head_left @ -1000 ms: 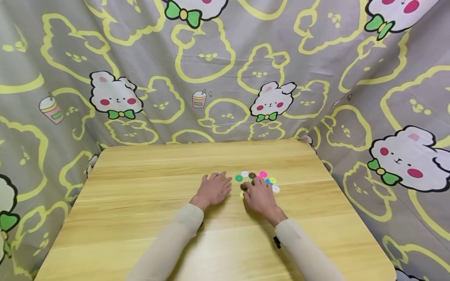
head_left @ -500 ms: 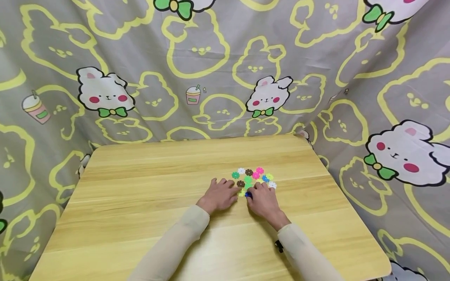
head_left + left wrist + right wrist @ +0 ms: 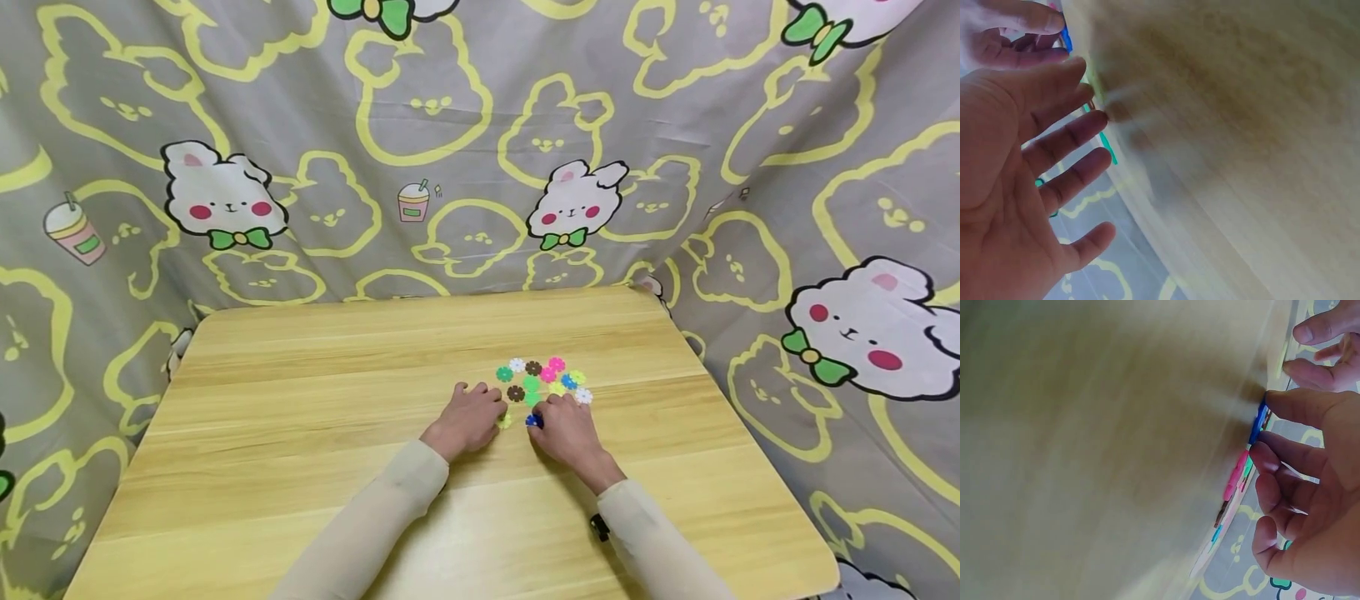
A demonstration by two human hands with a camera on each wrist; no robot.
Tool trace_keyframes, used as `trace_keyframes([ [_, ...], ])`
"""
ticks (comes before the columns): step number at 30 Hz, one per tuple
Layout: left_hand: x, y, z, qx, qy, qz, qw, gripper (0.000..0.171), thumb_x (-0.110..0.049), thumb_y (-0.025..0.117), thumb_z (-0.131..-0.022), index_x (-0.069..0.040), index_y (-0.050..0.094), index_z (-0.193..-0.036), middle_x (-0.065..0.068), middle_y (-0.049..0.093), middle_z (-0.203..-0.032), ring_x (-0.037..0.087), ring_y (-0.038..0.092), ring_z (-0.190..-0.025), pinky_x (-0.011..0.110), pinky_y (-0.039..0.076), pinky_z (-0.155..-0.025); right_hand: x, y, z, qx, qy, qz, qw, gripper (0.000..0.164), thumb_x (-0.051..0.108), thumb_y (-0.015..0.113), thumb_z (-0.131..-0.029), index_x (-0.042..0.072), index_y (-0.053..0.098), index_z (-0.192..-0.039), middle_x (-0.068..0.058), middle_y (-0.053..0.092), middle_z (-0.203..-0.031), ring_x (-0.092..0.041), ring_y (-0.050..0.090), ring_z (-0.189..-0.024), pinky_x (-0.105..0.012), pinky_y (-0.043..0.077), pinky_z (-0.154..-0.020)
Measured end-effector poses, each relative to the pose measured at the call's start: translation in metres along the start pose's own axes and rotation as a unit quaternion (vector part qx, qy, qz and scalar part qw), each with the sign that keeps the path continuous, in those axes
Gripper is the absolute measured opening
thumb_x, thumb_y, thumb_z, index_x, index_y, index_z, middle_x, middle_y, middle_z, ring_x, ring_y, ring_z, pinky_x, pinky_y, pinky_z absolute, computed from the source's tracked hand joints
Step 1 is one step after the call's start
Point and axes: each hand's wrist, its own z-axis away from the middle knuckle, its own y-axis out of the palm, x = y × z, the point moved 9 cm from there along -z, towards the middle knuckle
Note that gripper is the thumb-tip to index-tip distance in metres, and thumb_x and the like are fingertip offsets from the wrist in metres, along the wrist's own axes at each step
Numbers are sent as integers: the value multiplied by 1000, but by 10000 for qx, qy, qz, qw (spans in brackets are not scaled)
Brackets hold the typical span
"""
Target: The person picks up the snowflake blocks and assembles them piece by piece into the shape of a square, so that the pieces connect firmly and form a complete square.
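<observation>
In the head view, my left hand [image 3: 467, 419] has thumb and index finger at the edges of a yellow flower-shaped plastic disc [image 3: 504, 421]. Beside it, my right hand [image 3: 567, 427] pinches a dark blue flower disc [image 3: 533, 421]; the right wrist view shows thumb and index finger on either side of that blue disc [image 3: 1259, 422]. Just beyond both hands lie a brown disc [image 3: 516, 393] and two light green discs, one of them [image 3: 531, 384] behind the other. The left hand's other fingers are spread in the left wrist view, while the right hand's other fingers curl loosely.
Farther back on the wooden table [image 3: 300, 417] lie more flower discs: a green one [image 3: 504, 374], a white one [image 3: 517, 365], a pink one [image 3: 557, 365] and a lighter blue one [image 3: 569, 381]. A patterned grey curtain [image 3: 465, 167] hangs round the table's back and sides.
My right hand has drawn the dark blue disc toward the front from the group. The left hand has come right to the yellow disc and shifted it slightly left and nearer.
</observation>
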Motion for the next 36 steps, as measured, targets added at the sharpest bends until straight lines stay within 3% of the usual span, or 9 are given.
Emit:
trace_keyframes([
  [5, 3, -3, -1, -200, -106, -17, 9997, 14, -19, 63, -91, -23, 70, -103, -7, 65, -106, 17, 57, -104, 54, 36, -105, -2, 1, -1, 125, 71, -177, 9997, 27, 35, 75, -81, 14, 73, -96, -3, 65, -91, -24, 57, -88, -46, 48, -75],
  [13, 3, -1, -2, -82, -180, 23, 9998, 28, -22, 68, -90, -32, 68, -115, -5, 66, -108, 19, 57, -105, 53, 38, -101, -4, 2, -1, 306, 120, -514, 9981, 26, 35, 80, -78, 18, 64, -90, 3, 65, -83, -22, 59, -85, -45, 47, -72],
  [19, 4, 0, -4, 58, -237, 92, 9997, 22, -22, 66, -91, -28, 67, -112, -4, 63, -108, 18, 56, -103, 51, 39, -100, -3, 3, 2, 337, 122, -671, 9971, 26, 35, 80, -79, 19, 64, -93, 3, 68, -83, -20, 60, -82, -42, 44, -72],
  [26, 4, 6, -5, 294, -282, 416, 9983, 29, -18, 63, -92, -26, 64, -120, -1, 60, -112, 19, 53, -101, 47, 40, -93, -3, 6, 6, 315, 61, -734, 9968, 26, 36, 78, -80, 20, 63, -94, 4, 67, -81, -17, 61, -76, -42, 45, -71],
  [31, 9, 7, -4, 405, -436, 743, 9955, 25, -16, 66, -88, -20, 62, -112, -2, 58, -105, 17, 49, -92, 39, 36, -82, -4, 7, 7, 335, 53, -960, 9948, 25, 34, 79, -80, 20, 63, -93, 4, 66, -77, -15, 60, -70, -37, 46, -68],
  [36, 15, 7, -1, 403, -474, 1513, 9865, 21, -10, 65, -87, -21, 57, -104, -6, 64, -94, 13, 54, -86, 40, 35, -83, -4, 6, 6, 366, 79, -1534, 9875, 24, 30, 80, -78, 17, 66, -93, 6, 64, -74, -9, 56, -64, -27, 47, -59],
])
